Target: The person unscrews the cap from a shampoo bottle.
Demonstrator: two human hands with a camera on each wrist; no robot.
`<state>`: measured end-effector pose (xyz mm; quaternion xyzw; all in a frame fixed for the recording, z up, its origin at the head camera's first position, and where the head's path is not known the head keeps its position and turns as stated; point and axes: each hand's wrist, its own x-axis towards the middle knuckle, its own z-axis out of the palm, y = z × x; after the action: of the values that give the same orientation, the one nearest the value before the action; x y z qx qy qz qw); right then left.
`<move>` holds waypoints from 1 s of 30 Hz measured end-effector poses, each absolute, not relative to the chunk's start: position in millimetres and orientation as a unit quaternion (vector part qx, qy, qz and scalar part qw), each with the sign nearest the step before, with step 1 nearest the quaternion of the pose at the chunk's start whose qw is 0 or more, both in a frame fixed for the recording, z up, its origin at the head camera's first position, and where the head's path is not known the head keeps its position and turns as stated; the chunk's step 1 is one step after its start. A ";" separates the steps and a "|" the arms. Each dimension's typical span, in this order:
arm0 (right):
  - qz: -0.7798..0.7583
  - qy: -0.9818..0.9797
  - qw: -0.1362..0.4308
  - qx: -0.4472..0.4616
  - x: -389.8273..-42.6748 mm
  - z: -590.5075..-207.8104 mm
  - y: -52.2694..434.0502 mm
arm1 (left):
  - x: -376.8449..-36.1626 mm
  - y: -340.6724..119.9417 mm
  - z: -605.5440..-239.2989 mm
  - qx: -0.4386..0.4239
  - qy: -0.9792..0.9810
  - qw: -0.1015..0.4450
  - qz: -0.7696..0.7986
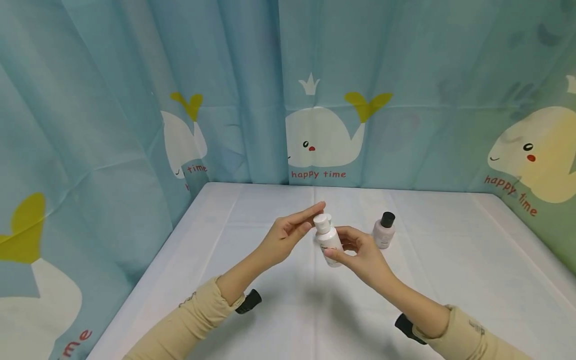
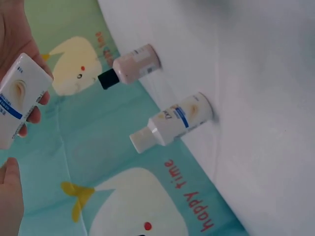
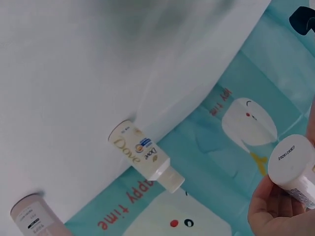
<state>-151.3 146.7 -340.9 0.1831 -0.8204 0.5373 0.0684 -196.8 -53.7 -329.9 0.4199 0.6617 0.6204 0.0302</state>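
Bottle (image 1: 328, 240) small, white, capped, blue label, right hand (image 1: 360, 252) gripping

White table (image 1: 252, 210), teal whale-print curtains (image 1: 112, 100)

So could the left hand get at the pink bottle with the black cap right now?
Probably yes: the left hand is open and holds nothing, but the right hand and its white bottle sit between it and the pink bottle, so it would reach around them.
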 end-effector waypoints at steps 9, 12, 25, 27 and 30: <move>0.540 -0.818 0.060 0.189 -150.9 -338.9 150.1 | -198.3 -50.1 -326.7 0.432 0.652 0.026 0.622; 0.542 -0.815 0.063 0.194 -151.4 -338.3 150.0 | -199.6 -48.6 -325.5 0.431 0.657 0.017 0.618; 0.531 -0.823 0.061 0.194 -150.4 -339.3 152.7 | -197.1 -49.7 -326.2 0.398 0.659 0.046 0.637; 0.532 -0.823 0.058 0.191 -150.2 -339.9 152.7 | -196.8 -49.9 -326.2 0.394 0.660 0.052 0.638; 0.536 -0.821 0.052 0.191 -149.2 -340.1 152.3 | -196.0 -50.3 -326.7 0.386 0.663 0.056 0.639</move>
<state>-149.2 152.3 -340.1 0.1914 -0.8205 0.5361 0.0521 -196.0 -50.3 -326.7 0.3865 0.6627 0.6390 0.0564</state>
